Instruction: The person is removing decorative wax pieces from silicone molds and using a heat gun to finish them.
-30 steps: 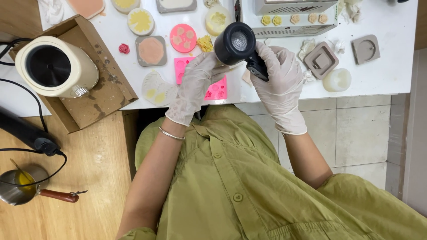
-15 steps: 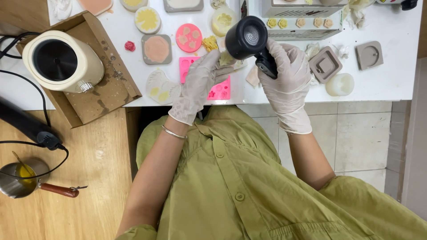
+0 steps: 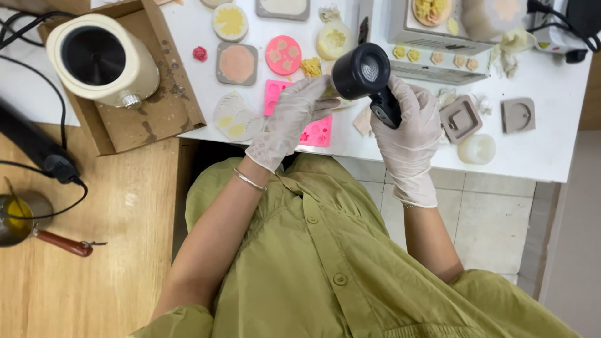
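My right hand (image 3: 408, 128), in a pale glove, grips the handle of a black heat gun (image 3: 364, 74) whose round rear grille faces the camera. My gloved left hand (image 3: 289, 119) holds a small pale yellowish piece (image 3: 330, 91) up against the gun's front end, fingers pinched around it. Both hands hover over a pink silicone mould (image 3: 311, 128) lying on the white table (image 3: 538, 150) near its front edge.
A cream wax melter (image 3: 103, 59) stands on a cardboard sheet (image 3: 156, 116) at left. Several round and square moulds (image 3: 236, 62), a pink disc (image 3: 283, 55) and grey moulds (image 3: 461, 117) lie about. A metal pot (image 3: 19, 222) of yellow liquid sits on the wooden table.
The view has tilted and shifted. Both hands with the heat gun now sit a little more right and lower in view, the left hand still pressed at the gun's front end.
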